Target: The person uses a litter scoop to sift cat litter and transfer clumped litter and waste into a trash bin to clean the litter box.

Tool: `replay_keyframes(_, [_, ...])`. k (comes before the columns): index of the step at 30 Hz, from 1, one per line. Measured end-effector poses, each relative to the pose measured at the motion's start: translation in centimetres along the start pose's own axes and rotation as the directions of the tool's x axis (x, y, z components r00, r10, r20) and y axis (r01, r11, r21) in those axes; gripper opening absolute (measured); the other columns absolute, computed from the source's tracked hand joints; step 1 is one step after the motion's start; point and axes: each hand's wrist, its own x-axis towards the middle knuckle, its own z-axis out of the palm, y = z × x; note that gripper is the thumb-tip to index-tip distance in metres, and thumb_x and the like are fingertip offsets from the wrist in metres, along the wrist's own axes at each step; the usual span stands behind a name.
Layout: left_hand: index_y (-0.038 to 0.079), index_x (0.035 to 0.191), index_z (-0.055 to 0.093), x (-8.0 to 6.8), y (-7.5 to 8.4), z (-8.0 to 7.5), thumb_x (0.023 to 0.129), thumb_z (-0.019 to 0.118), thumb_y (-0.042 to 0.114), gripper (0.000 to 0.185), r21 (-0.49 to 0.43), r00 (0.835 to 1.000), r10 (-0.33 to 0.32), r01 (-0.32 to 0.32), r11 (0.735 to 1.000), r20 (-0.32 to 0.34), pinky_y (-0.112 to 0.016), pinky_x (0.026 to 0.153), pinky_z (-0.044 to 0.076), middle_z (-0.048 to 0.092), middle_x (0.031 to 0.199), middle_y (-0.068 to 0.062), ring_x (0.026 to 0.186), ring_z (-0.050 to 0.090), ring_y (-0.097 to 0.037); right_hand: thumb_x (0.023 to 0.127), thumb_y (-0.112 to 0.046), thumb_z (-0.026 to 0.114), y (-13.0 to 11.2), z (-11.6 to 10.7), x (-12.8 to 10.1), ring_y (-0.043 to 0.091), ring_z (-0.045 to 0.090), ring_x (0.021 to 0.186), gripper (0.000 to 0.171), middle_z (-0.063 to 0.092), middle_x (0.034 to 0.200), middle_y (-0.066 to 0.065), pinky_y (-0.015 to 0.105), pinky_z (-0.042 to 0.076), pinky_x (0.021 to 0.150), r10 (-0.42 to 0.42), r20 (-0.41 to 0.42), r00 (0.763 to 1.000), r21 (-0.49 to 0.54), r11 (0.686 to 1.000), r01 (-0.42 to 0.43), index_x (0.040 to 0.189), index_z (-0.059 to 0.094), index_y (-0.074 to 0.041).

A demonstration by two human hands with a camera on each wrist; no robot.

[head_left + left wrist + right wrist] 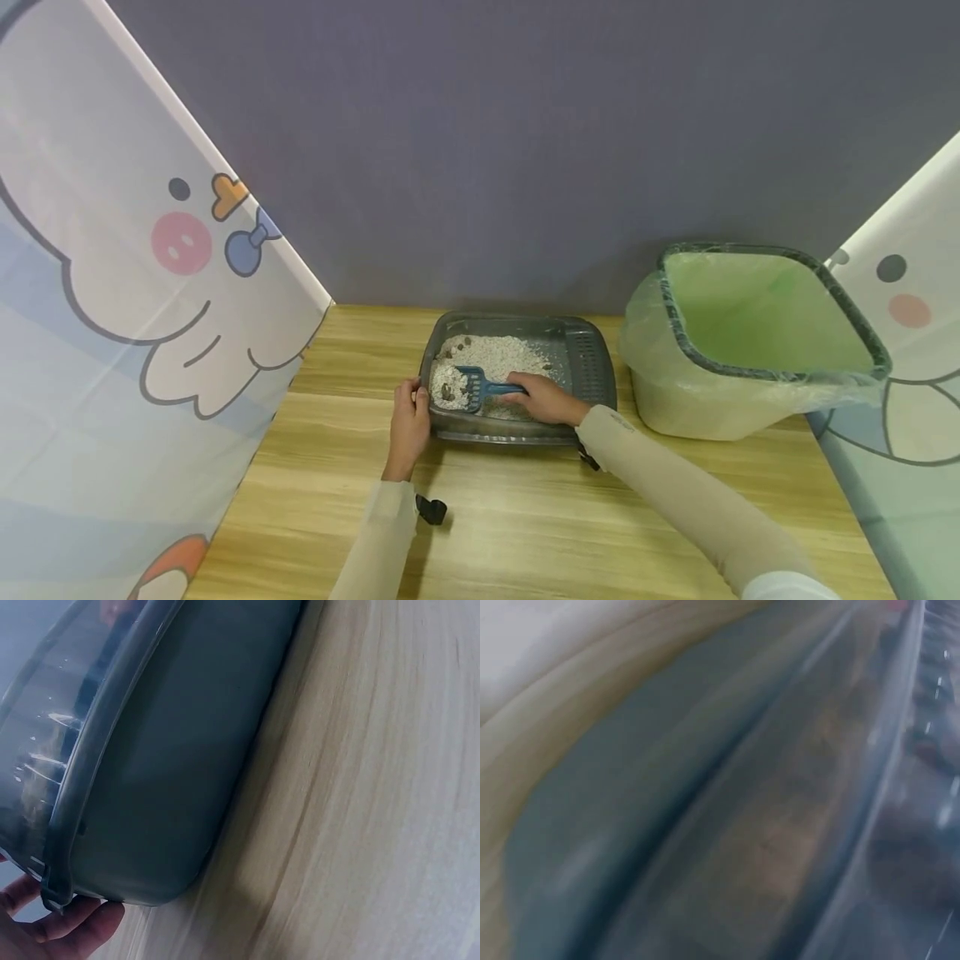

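A grey litter tray [588,367] with pale litter [495,354] and dark clumps sits on the wooden table. My right hand [542,398] grips the handle of a blue slotted scoop [476,387], whose head lies in the litter at the tray's left side. My left hand [410,417] holds the tray's front left rim, thumb over the edge. In the left wrist view the tray's grey outer wall [172,765] fills the frame, with my fingers [67,930] under its rim. The right wrist view is a blur of the tray's rim [705,825].
A bin lined with a green bag [757,333] stands to the right of the tray. Cartoon-printed screens [112,292] close in both sides, and a grey wall is behind. A small black clip [431,509] lies on the table by my left sleeve.
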Motion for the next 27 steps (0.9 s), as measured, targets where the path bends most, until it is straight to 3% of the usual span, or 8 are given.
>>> replay_keyframes(5, [0.003,0.127,0.048,-0.1,-0.2,0.0,0.104,0.034,0.029,0.037,-0.012,1.0,-0.016,0.016,1.0,0.017,-0.049,0.084,0.04,0.044,0.121,-0.018,0.098,0.05,-0.033,0.1,-0.023,0.049,0.1,-1.2,-1.7,0.014,0.039,0.059,0.018,0.052,0.081,0.011,0.035,0.037,0.061,0.005,-0.065,0.998,0.027,1.0,-0.004,0.104,0.057,-0.007])
replay_keyframes(11, [0.002,0.124,0.05,-0.1,-0.2,-0.1,0.103,0.037,0.024,0.033,-0.023,1.0,-0.009,0.009,1.0,0.004,-0.047,0.083,0.041,0.045,0.12,-0.018,0.097,0.05,-0.032,0.1,-0.029,0.049,-0.8,-3.2,-3.9,0.019,0.046,0.062,0.025,0.054,0.081,0.004,0.04,0.039,0.063,0.025,-0.168,0.985,-0.002,1.0,-0.026,0.112,0.06,-0.011])
replay_keyframes(14, [0.002,0.122,0.05,-0.2,-0.3,-0.2,0.103,0.038,0.023,0.032,-0.022,1.0,0.001,-0.001,1.0,-0.004,-0.047,0.081,0.042,0.046,0.119,-0.017,0.095,0.05,-0.031,0.099,-0.036,0.047,-1.2,-4.1,-4.7,0.024,0.059,0.083,0.035,0.063,0.1,0.006,0.043,0.045,0.074,0.01,-0.213,0.977,-0.05,0.999,-0.021,0.121,0.059,-0.011])
replay_keyframes(18, [0.002,0.124,0.05,-0.2,-0.4,-0.3,0.103,0.036,0.026,0.033,-0.016,1.0,-0.001,0.001,1.0,0.005,-0.046,0.08,0.042,0.045,0.119,-0.017,0.094,0.05,-0.031,0.099,-0.041,0.045,-1.7,-4.9,-5.5,0.027,0.057,0.11,0.047,0.058,0.126,0.011,0.048,0.043,0.09,-0.004,-0.257,0.967,-0.101,0.995,-0.023,0.13,0.056,-0.008])
replay_keyframes(22, [0.003,0.124,0.049,-0.3,-0.4,-0.3,0.103,0.036,0.026,0.033,-0.025,1.0,-0.008,0.008,1.0,0.012,-0.045,0.08,0.042,0.045,0.119,-0.016,0.094,0.05,-0.031,0.098,-0.041,0.045,-1.8,-5.0,-5.8,0.017,0.061,0.09,0.043,0.063,0.109,0.003,0.043,0.047,0.08,-0.009,-0.281,0.96,-0.113,0.993,-0.024,0.125,0.058,-0.01])
replay_keyframes(27, [0.002,0.123,0.049,-0.2,-0.4,-0.2,0.103,0.037,0.024,0.032,-0.023,1.0,0.003,-0.002,1.0,0.014,-0.046,0.08,0.042,0.046,0.118,-0.017,0.094,0.05,-0.031,0.098,-0.038,0.046,-1.4,-4.2,-6.0,0.011,0.049,0.066,0.032,0.055,0.085,-0.004,0.036,0.042,0.062,-0.021,-0.342,0.939,-0.114,0.993,-0.019,0.116,0.057,-0.015])
